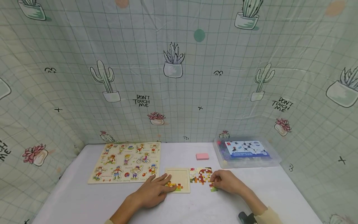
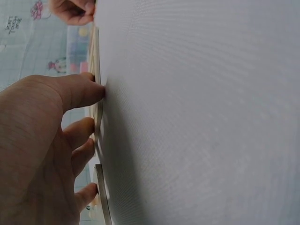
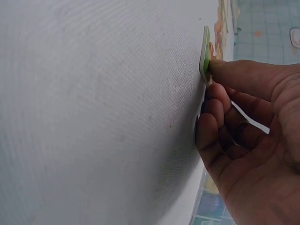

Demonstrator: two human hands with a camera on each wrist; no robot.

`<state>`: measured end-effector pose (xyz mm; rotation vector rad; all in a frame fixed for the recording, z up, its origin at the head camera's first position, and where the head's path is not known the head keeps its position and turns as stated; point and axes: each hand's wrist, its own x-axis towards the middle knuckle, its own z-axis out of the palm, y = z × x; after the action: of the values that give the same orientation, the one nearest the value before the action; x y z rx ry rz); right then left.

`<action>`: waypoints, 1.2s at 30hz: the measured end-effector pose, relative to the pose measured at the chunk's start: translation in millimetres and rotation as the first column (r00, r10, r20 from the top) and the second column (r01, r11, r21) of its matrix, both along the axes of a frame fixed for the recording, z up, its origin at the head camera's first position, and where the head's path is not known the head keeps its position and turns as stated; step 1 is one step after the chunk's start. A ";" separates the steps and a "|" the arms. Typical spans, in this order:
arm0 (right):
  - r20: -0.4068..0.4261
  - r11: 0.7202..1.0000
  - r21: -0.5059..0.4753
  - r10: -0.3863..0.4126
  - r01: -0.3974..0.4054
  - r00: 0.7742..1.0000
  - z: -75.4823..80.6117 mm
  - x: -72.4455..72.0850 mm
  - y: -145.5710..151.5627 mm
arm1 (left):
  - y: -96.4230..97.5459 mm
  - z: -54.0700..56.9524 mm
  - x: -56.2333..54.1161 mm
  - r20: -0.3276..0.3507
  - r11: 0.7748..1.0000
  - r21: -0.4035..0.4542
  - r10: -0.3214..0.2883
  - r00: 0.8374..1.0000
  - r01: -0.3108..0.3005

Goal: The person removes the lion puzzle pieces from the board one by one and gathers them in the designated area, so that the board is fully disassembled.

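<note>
A wooden puzzle tray (image 1: pixel 177 171) lies on the table, with joined jigsaw pieces (image 1: pixel 179 187) along its lower part. My left hand (image 1: pixel 152 191) rests over the tray's left side with fingers spread, fingertips on the pieces and rim. In the left wrist view, the left thumb (image 2: pixel 84 91) is at the tray's near edge. Right of the tray lies a group of loose jigsaw pieces (image 1: pixel 200 175). My right hand (image 1: pixel 227 182), fingers curled, pinches a green-edged jigsaw piece (image 3: pixel 205 58) at the group's lower right corner; its thumb (image 3: pixel 243 77) is on the corner, close to the table.
A wooden peg puzzle board (image 1: pixel 127 161) with sports figures lies at the left. Behind the loose pieces sits a pink block (image 1: pixel 202 156). At the back right is a clear plastic box (image 1: pixel 246 152) with a printed label. A dark object (image 1: pixel 246 217) lies by the right sleeve.
</note>
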<state>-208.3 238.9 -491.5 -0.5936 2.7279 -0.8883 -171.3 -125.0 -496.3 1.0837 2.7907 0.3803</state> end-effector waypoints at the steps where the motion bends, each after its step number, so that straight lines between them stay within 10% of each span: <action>1: 0.002 1.000 0.001 -0.001 0.001 1.000 -0.2 0.0 0.1 | 0.2 0.3 0.2 0.001 1.000 0.001 0.001 1.000 -0.001; 20: -0.048 0.996 -0.083 -0.043 0.039 0.998 6.5 0.2 -26.1 | 0.2 3.6 1.5 0.040 1.000 0.027 0.007 0.999 -0.008; 36: -0.041 0.980 -0.115 0.161 -0.165 0.986 -1.9 8.9 -101.6 | -0.4 1.9 0.5 0.117 0.994 0.090 0.045 0.992 -0.056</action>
<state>-199.4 137.3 -493.4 -0.8479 2.6207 -1.0113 -170.7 -125.4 -494.4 0.9776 2.7273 0.5652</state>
